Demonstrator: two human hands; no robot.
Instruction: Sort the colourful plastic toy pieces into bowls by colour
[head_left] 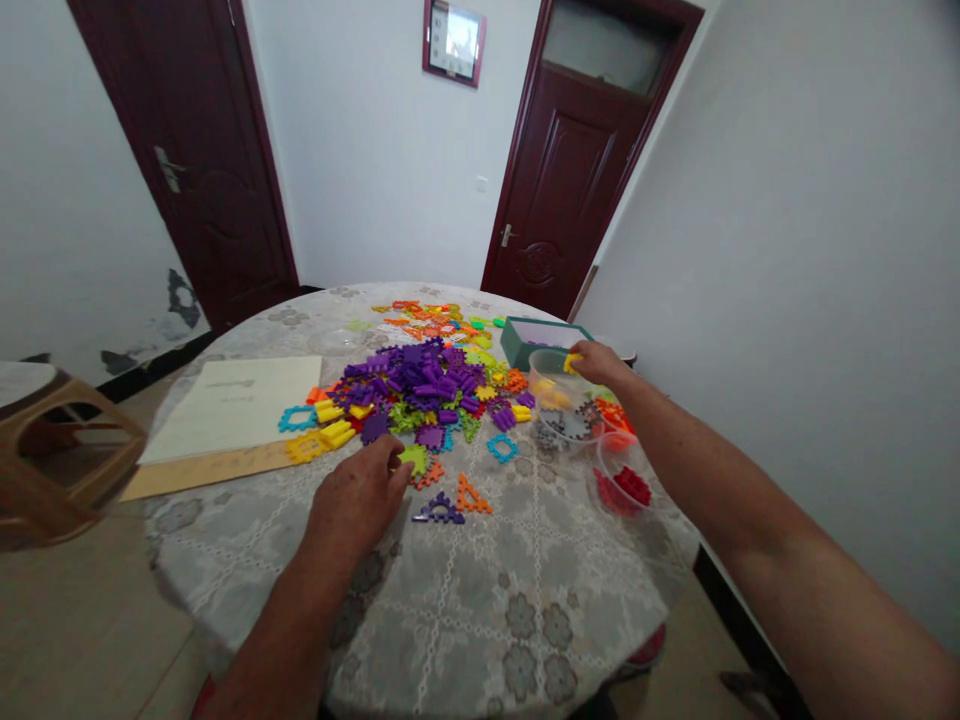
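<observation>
My right hand (598,363) pinches a yellow plastic piece (572,362) above the rim of a clear tub, which holds more yellow pieces (553,395). Low at the front of the pile rests my left hand (361,490), its fingers loosely curled and thumb apart. A lime-green toothed piece (414,460) lies right at those fingertips; whether they touch it I cannot tell. Behind is a big heap of purple interlocking pieces (424,375). An orange triangle (472,494) and a dark purple triangle (439,511) lie in front, with a blue toothed frame (502,448) farther back.
Clear tubs at the right hold grey pieces (574,425) and red pieces (632,486). A green box (517,345) stands behind them. Orange pieces (427,322) spread at the back. Paper sheets (240,405) lie left on the patterned tablecloth (517,590). A brown stool (67,450) stands left.
</observation>
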